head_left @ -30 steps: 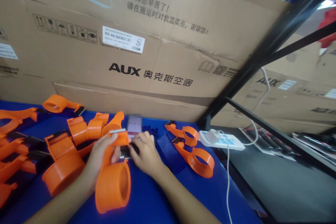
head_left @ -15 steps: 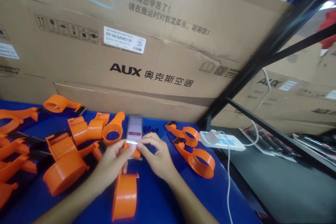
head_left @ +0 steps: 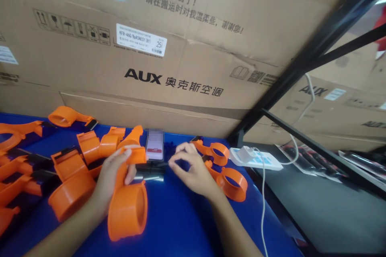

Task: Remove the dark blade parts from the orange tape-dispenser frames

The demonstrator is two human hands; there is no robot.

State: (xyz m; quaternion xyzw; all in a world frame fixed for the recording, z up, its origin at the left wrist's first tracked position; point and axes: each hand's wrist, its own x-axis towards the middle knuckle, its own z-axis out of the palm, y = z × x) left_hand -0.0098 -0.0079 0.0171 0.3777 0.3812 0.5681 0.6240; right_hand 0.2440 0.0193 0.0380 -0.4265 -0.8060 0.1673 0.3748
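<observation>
My left hand [head_left: 113,174] is wrapped round the neck of an orange plastic tape dispenser [head_left: 128,209], whose round drum hangs toward me over the blue table [head_left: 175,225]. A dark metal blade piece [head_left: 149,172] sticks out from the dispenser's head toward the right. My right hand [head_left: 189,170] hovers just right of it, thumb and forefinger pinched together near some small dark parts [head_left: 171,146]; what they hold, if anything, is too small to see. A phone [head_left: 155,144] lies on the table behind my hands.
Several more orange dispensers [head_left: 72,184] crowd the left of the table, and two open ring frames [head_left: 229,180] lie right of my right hand. A large AUX cardboard box [head_left: 169,48] walls the back. A white power strip [head_left: 256,158] with cable sits at right, beside black shelving bars.
My left hand turned the dispenser so its drum faces me again. My right hand let go of its head and moved right, toward the small dark parts.
</observation>
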